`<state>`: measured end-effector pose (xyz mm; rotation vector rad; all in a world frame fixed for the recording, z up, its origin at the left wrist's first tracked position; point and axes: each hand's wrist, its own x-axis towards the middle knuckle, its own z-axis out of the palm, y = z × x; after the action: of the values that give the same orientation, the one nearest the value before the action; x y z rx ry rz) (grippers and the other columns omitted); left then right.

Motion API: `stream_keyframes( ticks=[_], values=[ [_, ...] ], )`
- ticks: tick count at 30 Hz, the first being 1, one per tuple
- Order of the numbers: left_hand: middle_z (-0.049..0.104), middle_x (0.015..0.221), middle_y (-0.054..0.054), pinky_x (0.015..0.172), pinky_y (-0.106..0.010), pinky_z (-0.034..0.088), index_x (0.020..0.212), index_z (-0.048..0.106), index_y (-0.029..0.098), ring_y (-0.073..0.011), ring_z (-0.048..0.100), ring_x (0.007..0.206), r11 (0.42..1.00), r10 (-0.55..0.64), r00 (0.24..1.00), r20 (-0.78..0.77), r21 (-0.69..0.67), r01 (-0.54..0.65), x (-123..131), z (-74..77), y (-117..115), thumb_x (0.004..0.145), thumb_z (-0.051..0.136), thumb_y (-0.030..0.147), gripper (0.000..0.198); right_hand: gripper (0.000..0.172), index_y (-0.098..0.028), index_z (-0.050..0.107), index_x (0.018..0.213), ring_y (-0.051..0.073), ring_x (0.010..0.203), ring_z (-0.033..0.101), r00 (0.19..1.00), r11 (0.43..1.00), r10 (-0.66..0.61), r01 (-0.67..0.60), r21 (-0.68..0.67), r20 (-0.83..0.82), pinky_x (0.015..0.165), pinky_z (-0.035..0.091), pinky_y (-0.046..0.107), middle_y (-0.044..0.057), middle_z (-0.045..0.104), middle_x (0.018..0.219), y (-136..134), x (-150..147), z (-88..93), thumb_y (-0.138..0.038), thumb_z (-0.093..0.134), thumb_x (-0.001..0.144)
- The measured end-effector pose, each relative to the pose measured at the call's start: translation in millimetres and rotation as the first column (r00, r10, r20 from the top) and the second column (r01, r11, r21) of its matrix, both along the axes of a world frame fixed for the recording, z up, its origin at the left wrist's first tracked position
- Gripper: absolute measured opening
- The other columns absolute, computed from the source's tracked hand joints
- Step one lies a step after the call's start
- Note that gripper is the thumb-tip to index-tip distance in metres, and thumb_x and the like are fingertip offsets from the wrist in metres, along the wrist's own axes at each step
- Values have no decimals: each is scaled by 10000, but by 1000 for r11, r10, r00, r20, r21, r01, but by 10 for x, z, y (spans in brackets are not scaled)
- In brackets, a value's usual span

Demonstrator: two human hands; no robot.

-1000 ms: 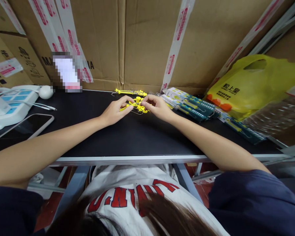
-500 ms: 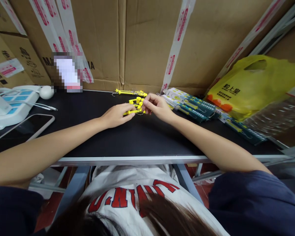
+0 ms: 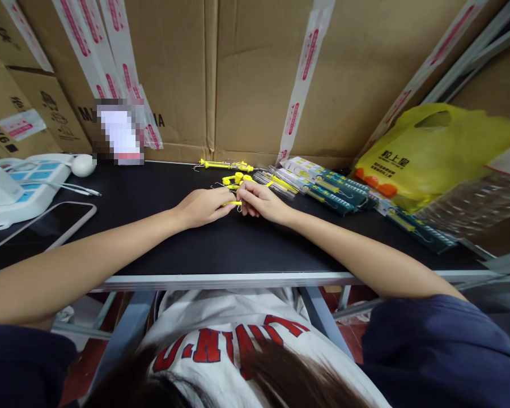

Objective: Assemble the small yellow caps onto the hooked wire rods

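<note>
My left hand point(image 3: 204, 205) and my right hand point(image 3: 259, 202) meet at the middle of the black tabletop point(image 3: 195, 243). Both pinch one small yellow plastic tool with a wire hook point(image 3: 234, 203) between their fingertips. Just behind the hands lies a small heap of the same yellow tools point(image 3: 234, 179). One long yellow tool point(image 3: 225, 165) lies by itself near the cardboard wall. To the right of the hands lie clear sleeves with yellow tools in them point(image 3: 276, 182) and a fan of dark green packaged cards point(image 3: 331, 190).
Big taped cardboard boxes point(image 3: 255, 73) wall off the back. A yellow plastic bag point(image 3: 433, 150) and clear bags sit at the right. At the left are a white power strip point(image 3: 21, 184), cables and a phone point(image 3: 46, 221). The table's metal front edge point(image 3: 238, 279) is near my body.
Both hands drew back toward me from the yellow heap, carrying one yellow tool away from the pile. The camera view shifted down slightly.
</note>
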<state>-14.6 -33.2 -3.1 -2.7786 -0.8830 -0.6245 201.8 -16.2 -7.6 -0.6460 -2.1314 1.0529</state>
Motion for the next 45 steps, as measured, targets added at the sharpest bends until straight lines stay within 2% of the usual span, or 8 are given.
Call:
stream_keyframes(
  ticks=[3, 6, 13, 24, 28, 35, 39, 45],
  values=[
    [694, 935, -45, 643, -248, 424, 1072, 578, 195, -182, 659, 785, 993, 112, 993, 24, -39, -111, 5, 12, -26, 979, 398, 381, 275, 312, -210, 443, 987, 59, 426, 459, 999, 998, -15, 12, -62, -40, 376, 353, 148, -65, 580, 620, -42, -17, 1, -521, 463, 968],
    [704, 899, -34, 593, -249, 412, 1249, 471, 183, -197, 674, 709, 970, 232, 973, 3, -76, -231, 6, 20, -50, 966, 418, 402, 362, 245, -234, 367, 1079, 62, 445, 486, 998, 994, 19, -26, -108, -64, 391, 370, 139, -88, 586, 663, -87, -36, 11, -362, 516, 932],
    [712, 937, -28, 576, -231, 412, 1423, 309, 171, -199, 702, 746, 965, 254, 966, -51, -51, -257, 0, 25, -67, 956, 429, 369, 521, 390, -242, 306, 1143, 50, 471, 478, 995, 993, 76, -82, -88, -64, 418, 372, 142, -102, 558, 702, -102, -68, -17, -222, 569, 856],
    [731, 1146, -44, 654, -241, 478, 1447, 418, 223, -206, 726, 884, 963, 267, 955, -132, -4, -270, -45, 34, -40, 998, 396, 424, 492, 676, -218, 259, 1400, 63, 514, 490, 994, 988, 87, -95, -122, -69, 472, 415, 183, -97, 534, 687, -33, -98, -88, -265, 639, 843],
    [689, 1261, -51, 660, -226, 490, 1469, 400, 240, -179, 725, 889, 970, 243, 967, -72, 19, -242, -45, 43, -59, 998, 410, 390, 495, 605, -221, 310, 1331, 56, 465, 466, 997, 983, 63, -69, -169, -41, 437, 365, 176, -103, 555, 667, -23, -95, -67, -336, 656, 848],
    [758, 1010, -37, 659, -208, 477, 1474, 406, 203, -167, 729, 811, 958, 282, 959, 10, 48, -282, -39, 36, -79, 995, 466, 362, 508, 350, -211, 418, 947, 61, 454, 477, 998, 984, 39, -30, -176, 50, 400, 317, 165, -69, 591, 631, -36, -100, -19, -505, 594, 880],
    [754, 1066, -43, 677, -214, 489, 1473, 399, 212, -167, 733, 834, 960, 273, 962, 4, 68, -273, -46, 24, -70, 992, 474, 337, 502, 460, -167, 514, 802, 65, 481, 504, 985, 987, 113, -95, -130, 133, 435, 348, 183, -10, 606, 619, -7, -102, -22, -615, 502, 904],
    [739, 1141, -43, 680, -226, 505, 1450, 414, 219, -179, 736, 849, 961, 271, 963, -4, 61, -270, -53, 6, -61, 989, 468, 351, 482, 571, -155, 559, 765, 81, 511, 531, 981, 985, 113, -90, -145, 160, 444, 352, 190, 10, 614, 621, 22, -96, -38, -710, 479, 870]
  ],
)
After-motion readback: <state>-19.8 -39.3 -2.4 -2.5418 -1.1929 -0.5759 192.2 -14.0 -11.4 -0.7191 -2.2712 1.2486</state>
